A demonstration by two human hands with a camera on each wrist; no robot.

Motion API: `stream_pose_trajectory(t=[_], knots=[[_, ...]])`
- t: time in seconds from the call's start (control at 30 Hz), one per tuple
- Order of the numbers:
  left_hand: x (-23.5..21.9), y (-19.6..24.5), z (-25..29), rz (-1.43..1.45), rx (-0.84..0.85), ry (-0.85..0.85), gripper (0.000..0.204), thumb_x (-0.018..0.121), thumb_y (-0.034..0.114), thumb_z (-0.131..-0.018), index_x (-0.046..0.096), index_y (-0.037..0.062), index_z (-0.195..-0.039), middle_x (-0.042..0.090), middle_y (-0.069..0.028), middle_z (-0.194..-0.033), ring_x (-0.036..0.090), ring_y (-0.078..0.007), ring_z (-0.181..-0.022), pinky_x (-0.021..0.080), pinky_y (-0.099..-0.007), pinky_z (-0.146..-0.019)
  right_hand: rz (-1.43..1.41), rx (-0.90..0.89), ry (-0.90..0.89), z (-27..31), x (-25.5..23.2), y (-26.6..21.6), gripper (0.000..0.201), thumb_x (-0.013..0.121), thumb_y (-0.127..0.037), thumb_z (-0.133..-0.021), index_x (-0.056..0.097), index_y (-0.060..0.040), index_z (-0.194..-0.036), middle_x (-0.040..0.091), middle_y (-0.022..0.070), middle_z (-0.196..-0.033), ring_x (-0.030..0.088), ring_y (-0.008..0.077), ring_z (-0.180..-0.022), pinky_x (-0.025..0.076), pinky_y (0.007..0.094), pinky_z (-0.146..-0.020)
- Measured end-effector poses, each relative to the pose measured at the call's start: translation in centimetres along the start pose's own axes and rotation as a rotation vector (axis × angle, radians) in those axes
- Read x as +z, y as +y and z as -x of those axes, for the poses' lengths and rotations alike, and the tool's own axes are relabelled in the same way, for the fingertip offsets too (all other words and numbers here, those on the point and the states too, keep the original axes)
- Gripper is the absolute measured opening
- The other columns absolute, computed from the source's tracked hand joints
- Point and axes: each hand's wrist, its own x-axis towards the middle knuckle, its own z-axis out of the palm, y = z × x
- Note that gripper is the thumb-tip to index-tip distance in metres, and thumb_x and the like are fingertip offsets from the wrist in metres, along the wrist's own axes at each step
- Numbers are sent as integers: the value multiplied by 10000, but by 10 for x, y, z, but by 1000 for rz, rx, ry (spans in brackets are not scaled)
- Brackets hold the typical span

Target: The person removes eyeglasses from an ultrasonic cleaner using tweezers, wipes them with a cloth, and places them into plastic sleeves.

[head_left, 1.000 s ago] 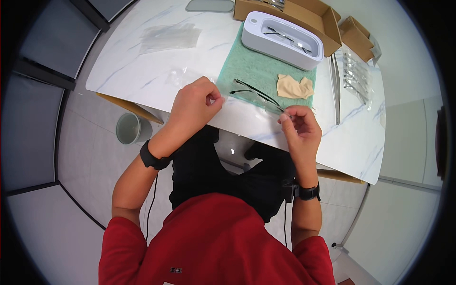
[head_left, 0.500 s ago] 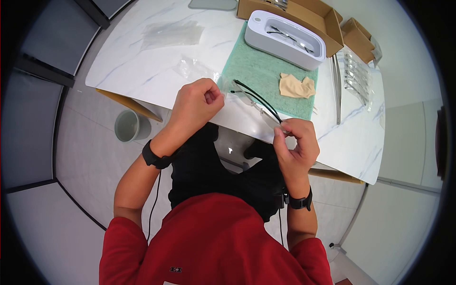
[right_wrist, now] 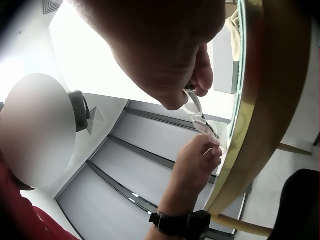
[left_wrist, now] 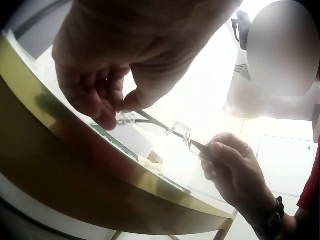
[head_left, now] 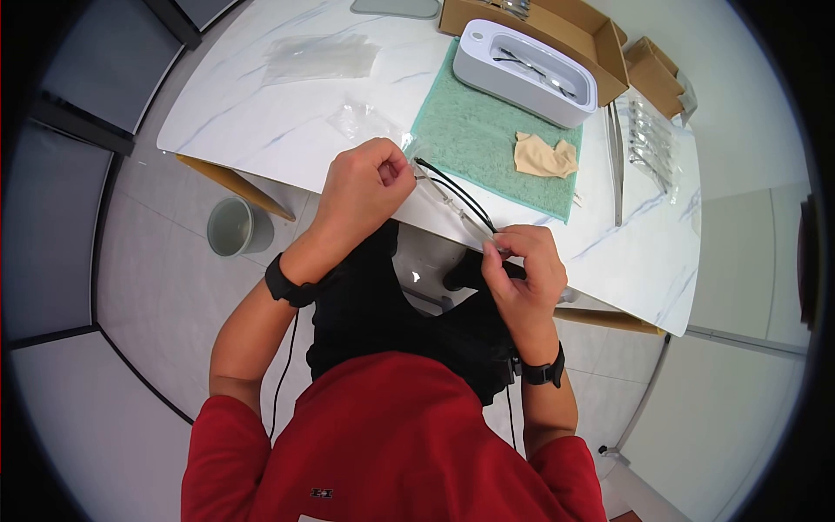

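Note:
A pair of eyeglasses (head_left: 467,193) with clear rims and dark temples is held between both hands over the table's front edge. The right hand (head_left: 529,277) pinches one end of the frame between thumb and fingers. At the opposite end, the left hand (head_left: 364,190) has thumb and fingertips together on the frame's edge. In the left wrist view, the clear nose bridge (left_wrist: 179,131) shows between the left hand (left_wrist: 107,82) and right hand (left_wrist: 235,167). The right wrist view also shows the glasses (right_wrist: 197,112) spanning the hands; fingers hide both ends.
A green towel (head_left: 470,130) bears a white ultrasonic cleaner (head_left: 474,65) with glasses inside and a beige cloth (head_left: 545,157). Tweezers (head_left: 617,165), bagged glasses (head_left: 652,143) and cardboard boxes (head_left: 600,48) stand right. Clear plastic sleeves (head_left: 322,59) and a crumpled bag (head_left: 365,122) lie left.
The right hand has moved left and slightly down with the eyeglasses, bringing their far end to the left hand's fingertips. The left hand has barely moved.

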Motion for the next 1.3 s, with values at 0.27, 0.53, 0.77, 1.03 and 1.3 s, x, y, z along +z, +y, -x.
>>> stream_pose_trajectory(t=[0.27,0.53,0.77,1.03,1.3], knots=[[4,0,4,-117,193,75,73,687,28,-834,617,10,-827,614,-61,-747,601,-139,-596,490,-262,-572,-37,118,-50,2,1,-4,214,779,48,-784,637,-19,-930,645,93,-871,653,167,-640,537,265,-576],[16,11,12,-126,342,8,101,677,21,-838,577,31,-847,598,-71,-774,633,-188,-620,512,-287,-571,-123,371,-62,-21,22,-9,175,798,-10,-809,657,-4,-911,667,72,-848,657,127,-648,531,247,-609],[13,11,9,-60,313,-24,98,672,19,-852,575,28,-859,603,-82,-794,641,-212,-654,519,-308,-594,-388,608,-168,-22,19,3,186,785,-42,-851,708,11,-1012,729,71,-840,672,94,-718,548,238,-681],[15,29,7,-122,494,-83,121,670,15,-830,555,39,-859,570,-99,-800,614,-287,-673,485,-370,-593,-298,523,-201,-34,17,15,147,779,-41,-854,682,-7,-959,693,29,-781,631,80,-686,510,230,-630],[22,30,5,-179,673,-196,160,671,50,-802,530,43,-878,556,-94,-839,602,-297,-724,486,-408,-603,-285,490,-133,-45,17,16,176,768,-3,-816,646,-32,-939,640,24,-792,588,89,-685,472,238,-599]])
